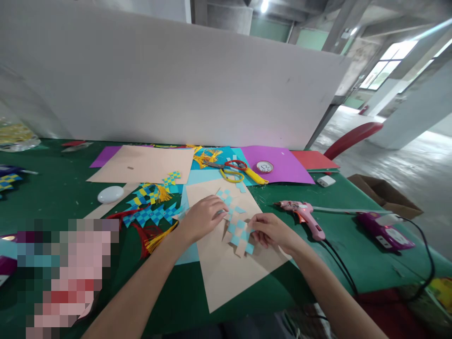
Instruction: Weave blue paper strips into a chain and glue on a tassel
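Observation:
A small woven piece of light blue and tan paper strips (237,226) lies on a tan paper sheet (226,268) near the table's front edge. My left hand (203,217) rests on the weave's left side, fingers curled and pinching its strips. My right hand (271,230) pinches the weave's right edge, near its lower corner. Both forearms reach in from the bottom of the view.
Finished blue-yellow woven pieces with tassels (151,207) lie to the left. Scissors (231,170), tape roll (264,166), coloured sheets (278,165) sit behind. Pink glue gun (303,215) with cable, purple device (384,230) right. White board (169,80) stands behind the green table (52,188).

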The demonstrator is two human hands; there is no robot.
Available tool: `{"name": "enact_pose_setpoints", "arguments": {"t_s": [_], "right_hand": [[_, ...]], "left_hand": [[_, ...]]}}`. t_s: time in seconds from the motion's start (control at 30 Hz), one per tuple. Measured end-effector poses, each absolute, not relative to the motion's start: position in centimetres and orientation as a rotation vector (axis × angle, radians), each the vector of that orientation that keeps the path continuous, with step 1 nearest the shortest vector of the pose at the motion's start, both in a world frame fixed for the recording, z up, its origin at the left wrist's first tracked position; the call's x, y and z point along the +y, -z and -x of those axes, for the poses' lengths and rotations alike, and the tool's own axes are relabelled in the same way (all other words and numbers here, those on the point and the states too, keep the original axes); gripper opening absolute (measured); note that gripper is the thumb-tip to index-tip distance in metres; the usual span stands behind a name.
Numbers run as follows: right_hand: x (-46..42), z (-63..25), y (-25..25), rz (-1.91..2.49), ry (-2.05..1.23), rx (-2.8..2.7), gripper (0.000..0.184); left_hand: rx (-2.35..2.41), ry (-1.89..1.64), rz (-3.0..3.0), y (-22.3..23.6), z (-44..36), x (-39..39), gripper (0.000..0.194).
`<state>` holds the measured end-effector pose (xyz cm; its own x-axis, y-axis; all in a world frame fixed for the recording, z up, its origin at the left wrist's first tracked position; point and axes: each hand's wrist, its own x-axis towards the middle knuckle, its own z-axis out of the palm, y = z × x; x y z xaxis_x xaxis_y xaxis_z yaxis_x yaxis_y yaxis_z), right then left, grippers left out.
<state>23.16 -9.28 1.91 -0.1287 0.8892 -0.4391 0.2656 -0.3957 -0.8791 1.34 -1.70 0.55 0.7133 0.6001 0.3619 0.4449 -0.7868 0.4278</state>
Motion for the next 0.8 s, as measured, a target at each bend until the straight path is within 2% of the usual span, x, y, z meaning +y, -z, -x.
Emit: {"name": "enact_pose_setpoints", "arguments": {"t_s": [0.4, 0.57, 0.8], "right_hand": [[-8.3, -22.9, -0.7, 1.854, -1.253, -1.544, 0.014], [-8.2, -22.4, -0.8, 1.938, -1.087, -1.617, 0.021], [-8.3, -22.5, -1.0, 1.946, -1.048, -1.663, 0.024]], "left_hand": [[0.879, -0.504, -2.533, -0.7, -1.4, -2.1, 0.022], [0.849, -0.492, -2.550, -0.6, -1.3, -2.0, 0.020], [0.866, -0.464, -2.571, -0.9, -1.6, -2.3, 0.020]]}}
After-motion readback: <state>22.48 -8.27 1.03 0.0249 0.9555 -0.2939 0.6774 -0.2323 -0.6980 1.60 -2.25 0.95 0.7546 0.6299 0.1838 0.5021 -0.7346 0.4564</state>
